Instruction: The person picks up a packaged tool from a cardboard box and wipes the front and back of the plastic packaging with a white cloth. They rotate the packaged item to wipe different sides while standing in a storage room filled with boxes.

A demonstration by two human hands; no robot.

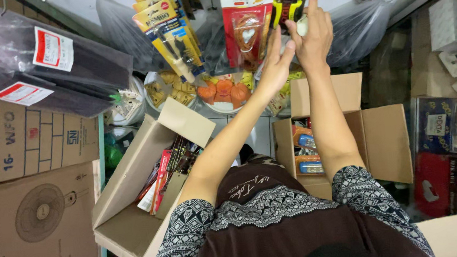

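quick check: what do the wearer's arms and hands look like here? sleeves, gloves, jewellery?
Both hands are bare: left hand, right hand, no gloves, no rings or watch visible. Forearms are uncovered. Short sleeves end above the elbows, black with a white geometric pattern; the same patterned band crosses the dark brown top.

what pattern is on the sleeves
A black and white geometric print on both sleeves, clearest in the head view.
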